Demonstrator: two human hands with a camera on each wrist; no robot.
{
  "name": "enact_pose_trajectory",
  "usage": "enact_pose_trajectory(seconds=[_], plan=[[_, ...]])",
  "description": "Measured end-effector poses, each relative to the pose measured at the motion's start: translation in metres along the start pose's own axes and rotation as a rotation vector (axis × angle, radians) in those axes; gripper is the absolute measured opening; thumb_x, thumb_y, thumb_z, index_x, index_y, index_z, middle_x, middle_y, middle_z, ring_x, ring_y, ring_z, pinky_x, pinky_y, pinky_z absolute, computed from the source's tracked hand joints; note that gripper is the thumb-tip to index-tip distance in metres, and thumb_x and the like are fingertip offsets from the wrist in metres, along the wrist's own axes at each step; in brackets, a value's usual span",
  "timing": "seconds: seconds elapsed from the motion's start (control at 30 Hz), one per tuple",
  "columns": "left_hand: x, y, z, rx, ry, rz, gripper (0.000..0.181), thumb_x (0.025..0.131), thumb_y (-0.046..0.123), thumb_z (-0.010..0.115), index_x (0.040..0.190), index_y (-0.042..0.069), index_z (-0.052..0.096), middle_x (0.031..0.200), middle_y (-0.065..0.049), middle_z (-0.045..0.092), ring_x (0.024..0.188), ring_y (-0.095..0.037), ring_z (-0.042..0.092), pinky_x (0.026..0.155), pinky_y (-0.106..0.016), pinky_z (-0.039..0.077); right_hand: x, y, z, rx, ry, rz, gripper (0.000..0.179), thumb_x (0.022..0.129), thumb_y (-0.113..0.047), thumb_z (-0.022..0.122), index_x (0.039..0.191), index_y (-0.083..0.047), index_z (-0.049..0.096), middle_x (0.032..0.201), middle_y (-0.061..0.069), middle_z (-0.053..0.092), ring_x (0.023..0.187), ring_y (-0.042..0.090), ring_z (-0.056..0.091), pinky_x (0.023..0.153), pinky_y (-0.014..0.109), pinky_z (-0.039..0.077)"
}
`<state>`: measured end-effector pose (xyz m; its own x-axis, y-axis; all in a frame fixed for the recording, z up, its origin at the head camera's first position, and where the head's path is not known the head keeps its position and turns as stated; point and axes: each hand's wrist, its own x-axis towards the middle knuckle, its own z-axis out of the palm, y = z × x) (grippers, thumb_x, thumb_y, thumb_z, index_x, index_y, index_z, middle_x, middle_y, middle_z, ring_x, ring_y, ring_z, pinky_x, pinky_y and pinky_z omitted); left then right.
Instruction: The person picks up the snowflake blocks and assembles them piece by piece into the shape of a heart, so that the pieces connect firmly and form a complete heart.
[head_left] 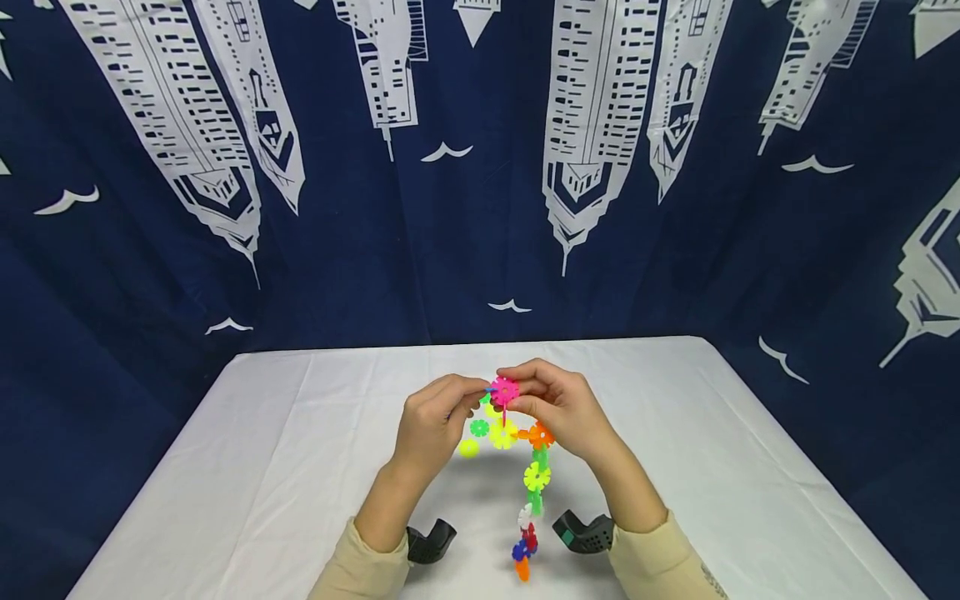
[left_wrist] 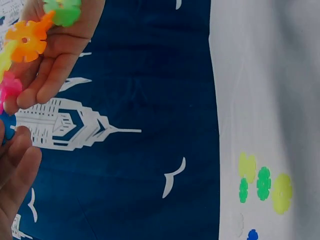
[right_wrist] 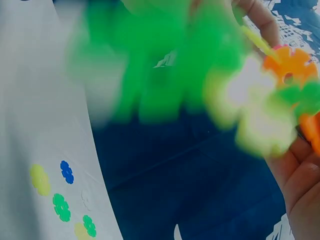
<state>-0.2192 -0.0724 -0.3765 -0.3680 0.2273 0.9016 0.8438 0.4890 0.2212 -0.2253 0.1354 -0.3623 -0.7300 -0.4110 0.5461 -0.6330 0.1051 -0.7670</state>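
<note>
Both hands meet above the white table. My right hand (head_left: 561, 406) pinches a pink snowflake disc (head_left: 506, 391) at the upper end of a linked chain. My left hand (head_left: 433, 421) pinches a blue disc (left_wrist: 7, 126) against the pink one; whether they are slotted together is unclear. Below the pink disc the chain runs through a yellow disc (head_left: 503, 434) and an orange disc (head_left: 542, 434). It hangs on through green, yellow, white, red and blue discs to an orange disc (head_left: 522, 570). Close green discs (right_wrist: 155, 65) blur in the right wrist view.
Loose discs lie on the white table (head_left: 300, 450) beyond the hands, among them a green disc (head_left: 479, 427) and a yellow disc (head_left: 468, 448). A blue disc (right_wrist: 67, 172) lies near them. A dark blue printed curtain (head_left: 465, 250) hangs behind the table.
</note>
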Motion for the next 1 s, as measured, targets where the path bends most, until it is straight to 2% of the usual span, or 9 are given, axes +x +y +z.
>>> enact_pose_trajectory(seconds=[0.17,0.3,0.53,0.7,0.83,1.0], plan=[[0.002,0.002,-0.001,-0.016,0.008,0.035,0.020,0.080,-0.009,0.076,0.092,0.005,0.072,0.077,-0.004,0.073,0.070,-0.012,0.070,0.071,-0.015,0.058,0.000,-0.002,0.000,0.034,-0.011,-0.008,0.029,0.088,0.006,0.069,0.116,0.006,0.065,0.105,0.025,0.073,0.088,0.009,0.073,0.080,0.024,0.060],[0.003,0.002,-0.001,-0.011,0.013,0.056,0.022,0.079,-0.012,0.076,0.092,0.005,0.072,0.076,-0.003,0.071,0.069,-0.012,0.068,0.070,-0.016,0.058,0.001,-0.002,0.000,0.034,-0.010,-0.009,0.029,0.088,0.005,0.069,0.117,0.006,0.065,0.107,0.025,0.072,0.090,0.008,0.073,0.081,0.024,0.060],[0.003,0.003,-0.003,0.036,-0.010,-0.026,0.016,0.081,-0.002,0.079,0.095,0.006,0.075,0.082,-0.003,0.075,0.073,-0.013,0.070,0.073,-0.018,0.059,0.003,0.001,0.001,-0.004,-0.027,-0.008,0.037,0.090,0.002,0.067,0.126,0.001,0.062,0.105,0.020,0.072,0.086,0.012,0.074,0.080,0.028,0.061],[0.001,0.003,-0.002,0.069,0.000,-0.057,0.016,0.082,0.000,0.079,0.096,0.006,0.076,0.085,-0.003,0.076,0.076,-0.014,0.071,0.073,-0.020,0.059,0.002,0.004,0.003,-0.019,-0.034,0.011,0.036,0.095,-0.003,0.064,0.131,-0.003,0.060,0.103,0.016,0.071,0.085,0.012,0.072,0.079,0.026,0.061],[0.000,0.001,0.001,0.107,0.036,-0.056,0.015,0.081,0.001,0.080,0.095,0.007,0.076,0.084,-0.002,0.077,0.074,-0.013,0.068,0.068,-0.019,0.057,0.002,0.005,0.006,-0.022,-0.029,0.025,0.038,0.096,-0.005,0.063,0.133,-0.005,0.058,0.105,0.015,0.071,0.086,0.013,0.071,0.081,0.027,0.061],[0.000,0.001,0.004,0.131,0.094,-0.058,0.014,0.080,0.003,0.082,0.092,0.009,0.077,0.083,0.000,0.077,0.075,-0.013,0.067,0.063,-0.017,0.055,0.002,0.002,0.010,-0.115,0.013,0.043,0.046,0.091,-0.010,0.072,0.134,-0.014,0.059,0.104,0.010,0.072,0.086,0.011,0.070,0.076,0.027,0.061]])
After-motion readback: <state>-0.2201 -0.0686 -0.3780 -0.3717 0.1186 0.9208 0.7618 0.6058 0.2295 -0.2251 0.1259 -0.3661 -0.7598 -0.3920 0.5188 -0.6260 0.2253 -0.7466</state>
